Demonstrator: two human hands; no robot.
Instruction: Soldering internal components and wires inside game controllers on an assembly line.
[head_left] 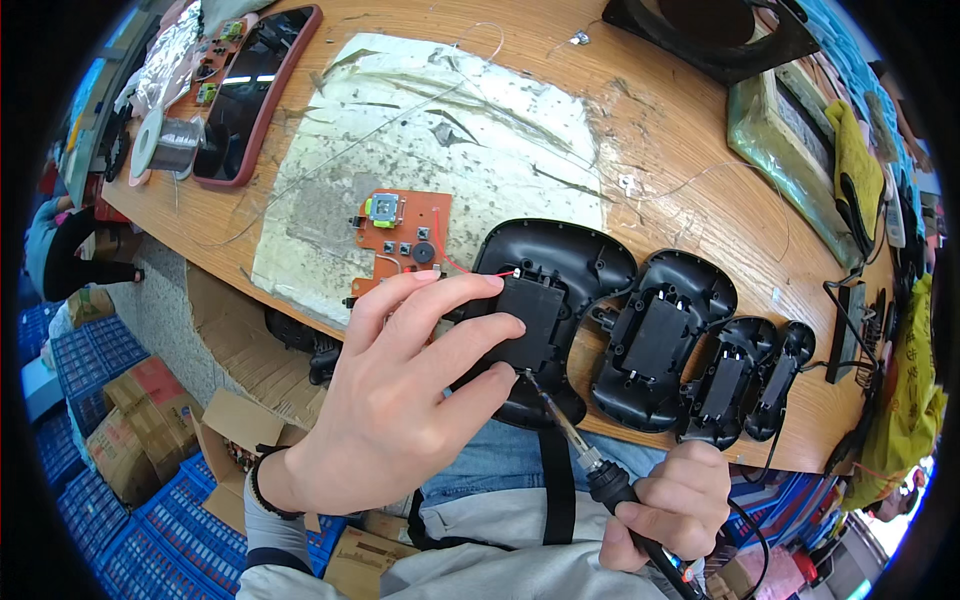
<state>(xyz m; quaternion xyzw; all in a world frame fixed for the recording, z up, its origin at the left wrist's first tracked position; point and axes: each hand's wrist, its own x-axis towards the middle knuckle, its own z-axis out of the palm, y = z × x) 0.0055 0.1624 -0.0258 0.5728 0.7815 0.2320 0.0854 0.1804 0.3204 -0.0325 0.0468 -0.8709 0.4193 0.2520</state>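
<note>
My left hand [400, 375] lies spread over a black plastic controller shell [560, 245], fingertips resting on its raised rectangular battery box [532, 318]. One of its fingers reaches an orange circuit board [405, 215] with a grey-blue component, small buttons and a round black part. A thin red wire [455, 262] runs from the board to a metal contact at the box's top edge. My right hand [675, 505] is closed around a soldering iron [607, 478]. The iron's tip is at the lower edge of the box, close to my left fingertips. My left thumb cannot be made out.
More black shells [655, 340] stand in a row to the right. A stained white sheet [340, 130] covers part of the wooden table [560, 45]. A phone [255, 95] and a solder spool [170, 145] lie far left. Blue crates [170, 530] and cartons fill the lower left.
</note>
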